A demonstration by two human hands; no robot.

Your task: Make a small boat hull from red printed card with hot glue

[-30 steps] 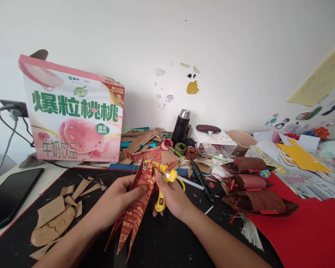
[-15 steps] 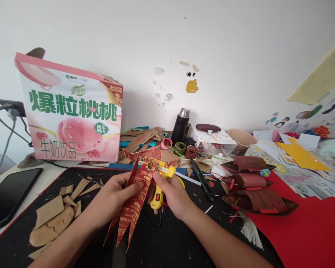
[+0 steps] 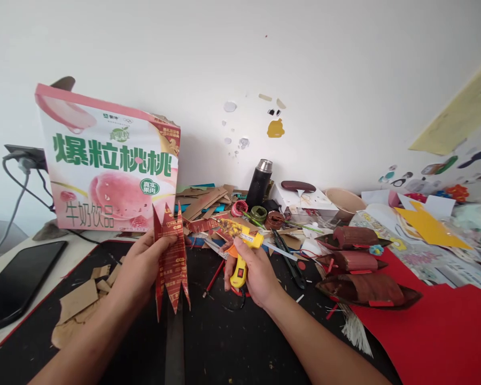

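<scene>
My left hand (image 3: 144, 262) is closed on a folded red cardboard piece (image 3: 171, 267) with gold print and pointed ends, held upright above the black mat (image 3: 232, 353). My right hand (image 3: 254, 270) grips a yellow hot glue gun (image 3: 239, 275) by its handle, its dirty nozzle pointing left toward the cardboard with a gap between them. An orange trigger shows by my fingers. Behind the glue gun lies a red cardboard scrap (image 3: 202, 225). A red pencil-like stick (image 3: 214, 278) rests on the mat between my hands.
A large pink drink box (image 3: 116, 160) stands at the back left, with a phone (image 3: 22, 278) before it. Cardboard scraps (image 3: 78, 300) lie left. Behind are a black thermos (image 3: 260, 184), paint jars (image 3: 257, 214) and a utility knife (image 3: 291, 262). Several brown model boats (image 3: 369, 290) sit right.
The red cardboard has moved left and turned more upright, away from the glue gun. The glue gun has shifted slightly right, and its nozzle now shows. The view has shifted slightly.
</scene>
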